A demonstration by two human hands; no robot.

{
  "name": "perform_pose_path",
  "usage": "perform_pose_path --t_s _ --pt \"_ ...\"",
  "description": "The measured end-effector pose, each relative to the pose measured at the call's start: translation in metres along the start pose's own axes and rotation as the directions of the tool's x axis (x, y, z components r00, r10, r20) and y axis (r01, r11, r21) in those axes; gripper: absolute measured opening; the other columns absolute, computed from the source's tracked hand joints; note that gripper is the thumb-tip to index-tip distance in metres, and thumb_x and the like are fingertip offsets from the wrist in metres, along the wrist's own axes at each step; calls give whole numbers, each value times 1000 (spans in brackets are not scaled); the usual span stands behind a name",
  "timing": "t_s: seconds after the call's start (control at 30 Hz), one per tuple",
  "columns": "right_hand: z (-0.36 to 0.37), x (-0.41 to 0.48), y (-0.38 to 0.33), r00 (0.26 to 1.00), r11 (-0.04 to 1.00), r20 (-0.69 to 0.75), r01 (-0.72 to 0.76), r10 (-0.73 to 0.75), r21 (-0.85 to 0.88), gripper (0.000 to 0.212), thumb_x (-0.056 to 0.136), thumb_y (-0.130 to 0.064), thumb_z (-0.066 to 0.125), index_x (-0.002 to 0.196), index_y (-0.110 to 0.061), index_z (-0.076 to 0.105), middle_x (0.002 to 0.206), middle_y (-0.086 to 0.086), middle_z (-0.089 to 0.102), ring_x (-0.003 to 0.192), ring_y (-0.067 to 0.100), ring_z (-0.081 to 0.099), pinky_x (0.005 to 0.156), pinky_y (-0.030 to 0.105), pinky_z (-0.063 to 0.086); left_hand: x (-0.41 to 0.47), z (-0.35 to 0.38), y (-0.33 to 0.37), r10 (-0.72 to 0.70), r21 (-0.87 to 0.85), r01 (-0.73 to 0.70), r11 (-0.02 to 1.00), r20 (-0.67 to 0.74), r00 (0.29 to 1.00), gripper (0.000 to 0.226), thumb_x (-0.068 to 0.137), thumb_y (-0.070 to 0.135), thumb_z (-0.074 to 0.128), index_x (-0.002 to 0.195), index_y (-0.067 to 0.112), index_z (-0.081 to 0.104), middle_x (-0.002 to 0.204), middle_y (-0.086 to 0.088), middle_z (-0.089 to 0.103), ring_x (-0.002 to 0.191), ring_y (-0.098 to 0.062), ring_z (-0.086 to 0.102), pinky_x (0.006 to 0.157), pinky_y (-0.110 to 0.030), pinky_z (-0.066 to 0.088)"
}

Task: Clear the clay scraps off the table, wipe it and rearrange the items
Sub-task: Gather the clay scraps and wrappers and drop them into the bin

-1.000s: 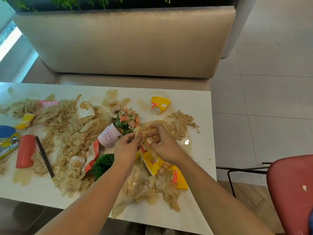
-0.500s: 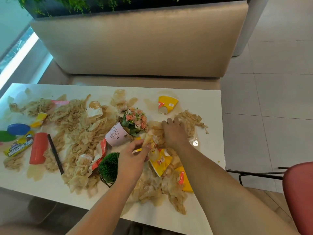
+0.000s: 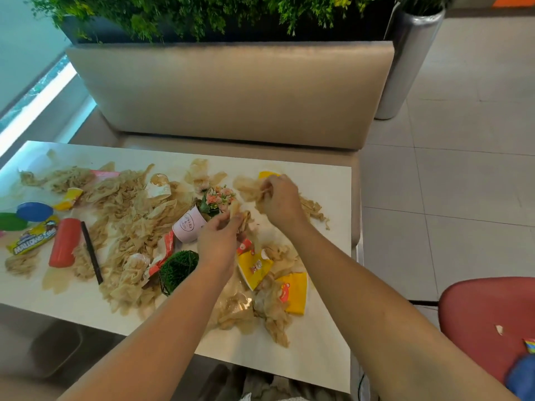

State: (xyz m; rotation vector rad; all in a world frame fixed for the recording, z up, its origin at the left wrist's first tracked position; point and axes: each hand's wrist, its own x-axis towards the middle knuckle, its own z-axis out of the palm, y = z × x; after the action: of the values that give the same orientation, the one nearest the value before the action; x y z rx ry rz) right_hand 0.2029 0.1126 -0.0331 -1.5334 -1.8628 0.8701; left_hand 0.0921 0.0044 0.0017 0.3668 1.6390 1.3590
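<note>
While clay scraps (image 3: 124,204) smother the table (image 3: 327,186), it's gathering time — left hand (image 3: 218,241) pinches one, right hand (image 3: 279,201) clutches more at 1 o'clock; binning's probably next.

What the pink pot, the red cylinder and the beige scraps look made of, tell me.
Pink pot: smooth matt surface with printed lettering, perhaps painted metal or ceramic. Red cylinder: even colour, soft sheen, likely plastic. Beige scraps: thin, wrinkled, semi-translucent sheets, more like wet paper or film than clay; unsure.
</note>
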Motion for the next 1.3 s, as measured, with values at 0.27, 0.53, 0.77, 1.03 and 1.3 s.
perform_pose_path --t_s 0.27,0.53,0.77,1.03,1.3 --pt "-38 -10 -8 996 992 -21 -82 84 96 26 92 3 52 103 -14 69 109 2 61 91 13 55 72 17 44 -7 7 35 110 31 -110 993 12 994 7 96 17 73 102 21 73 101 -5 74 82 -18 66 66 -23 57" --pt "-25 -20 -21 995 979 -3 -94 96 179 22 93 -1 54 104 -13 70 104 -4 61 93 11 55 66 11 39 -13 -35 55 185 42 -185 982 8 983 22 98 19 69 119 12 72 98 -1 74 71 -7 68 61 -21 55" --pt "31 -9 -99 1000 954 -30 3 6 301 20 87 -4 61 91 -23 66 101 -4 68 90 13 59 76 21 42 11 -114 90 259 44 -255 966 -111 960 19 96 21 72 115 15 75 101 0 78 83 -10 72 76 -28 59" --pt "149 -3 -190 999 943 49 -20 4 331 15 91 -7 63 99 -18 69 95 -10 65 86 3 57 66 9 41 84 -234 111 262 4 -263 965 -102 960 19 97 19 71 113 8 74 92 -2 70 84 -11 66 77 -24 56" --pt "276 7 -277 995 950 85 -84 61 301 11 91 -12 65 97 -20 68 98 -11 66 94 17 67 80 38 57 159 -387 149 292 56 -287 956 -101 951 25 96 31 74 113 13 75 90 2 73 80 -12 66 72 -25 54"
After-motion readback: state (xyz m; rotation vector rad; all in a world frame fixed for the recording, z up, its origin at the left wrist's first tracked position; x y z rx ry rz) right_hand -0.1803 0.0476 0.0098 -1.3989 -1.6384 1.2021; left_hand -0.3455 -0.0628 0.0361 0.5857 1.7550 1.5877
